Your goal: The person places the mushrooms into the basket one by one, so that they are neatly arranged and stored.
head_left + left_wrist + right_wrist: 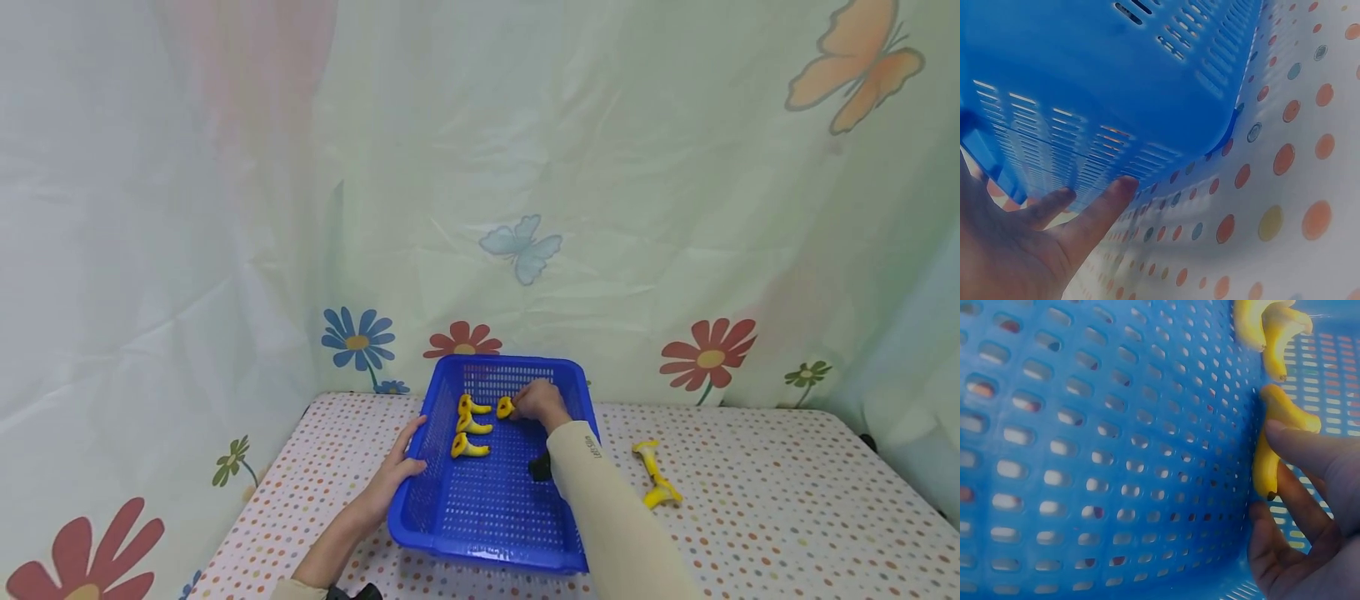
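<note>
Head view: right hand (542,402) pinches flared mushroom (505,407); left hand (392,482), spread, touches slotted basket (487,553).

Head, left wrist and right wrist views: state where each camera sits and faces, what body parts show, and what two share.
Head: worn on the head, facing forward and down at the blue, rectangular plastic basket and pale backdrop; left hand, right hand and cream sleeves show.
Left wrist: worn there, facing the basket's slotted outside and white, dotted tablecloth; only the left hand shows.
Right wrist: worn there, facing into the basket; only the right hand shows, holding a yellow, trumpet-shaped piece.
Shared: head and right wrist both show that piece.
</note>
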Action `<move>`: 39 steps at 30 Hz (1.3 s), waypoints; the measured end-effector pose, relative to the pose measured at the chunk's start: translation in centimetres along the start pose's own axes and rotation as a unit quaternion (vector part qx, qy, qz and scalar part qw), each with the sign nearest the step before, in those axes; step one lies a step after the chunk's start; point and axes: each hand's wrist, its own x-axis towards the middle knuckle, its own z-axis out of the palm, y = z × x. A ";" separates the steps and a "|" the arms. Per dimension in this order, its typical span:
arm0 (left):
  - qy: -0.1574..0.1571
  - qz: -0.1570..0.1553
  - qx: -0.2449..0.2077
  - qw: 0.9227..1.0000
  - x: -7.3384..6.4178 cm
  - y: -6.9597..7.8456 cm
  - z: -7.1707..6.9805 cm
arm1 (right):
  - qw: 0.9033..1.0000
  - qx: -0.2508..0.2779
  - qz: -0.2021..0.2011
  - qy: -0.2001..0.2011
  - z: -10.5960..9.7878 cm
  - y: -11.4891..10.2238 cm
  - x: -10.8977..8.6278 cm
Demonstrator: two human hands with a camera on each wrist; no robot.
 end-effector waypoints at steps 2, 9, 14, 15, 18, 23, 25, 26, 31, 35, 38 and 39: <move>0.000 -0.001 -0.001 1.000 0.1 0.0 0.1 | 1.000 0.009 0.004 -0.005 -0.3 0.0 -0.1; 0.007 -0.007 -0.002 1.000 0.0 0.3 0.2 | 0.999 -0.005 -0.028 -0.017 -2.4 -0.6 -0.7; 0.005 -0.004 -0.012 1.000 -0.3 0.7 0.6 | 0.995 -0.014 -0.084 -0.047 -5.7 -1.7 -1.1; 0.005 -0.004 -0.013 1.000 -0.3 0.7 0.6 | 0.994 -0.016 -0.095 -0.051 -6.5 -2.0 -1.2; 0.005 -0.002 -0.014 1.000 -0.3 0.9 0.7 | 0.990 -0.015 -0.129 -0.056 -9.3 -2.6 -1.6; 0.010 -0.003 -0.019 1.000 -0.3 0.8 0.6 | 0.985 -0.008 -0.162 -0.052 -13.6 -2.1 -2.7; 0.014 -0.005 -0.022 1.000 -0.3 0.8 0.6 | 0.985 -0.007 -0.164 -0.050 -15.0 -1.3 -3.1; 0.015 -0.006 -0.025 1.000 -0.3 0.7 0.6 | 0.985 -0.005 -0.164 -0.050 -15.6 -0.8 -3.3; 0.024 -0.018 -0.030 0.999 -0.2 0.9 0.7 | 0.990 -0.003 -0.135 -0.045 -17.7 2.4 -4.4; 0.024 -0.017 -0.034 0.999 -0.2 1.0 0.9 | 0.994 -0.005 -0.105 -0.036 -18.4 5.2 -5.1; 0.024 -0.011 -0.039 0.999 -0.3 0.9 0.9 | 0.996 -0.009 -0.086 -0.030 -18.5 7.3 -5.4; 0.026 -0.011 -0.038 0.999 -0.3 0.9 0.9 | 0.997 -0.009 -0.078 -0.028 -18.4 8.0 -5.4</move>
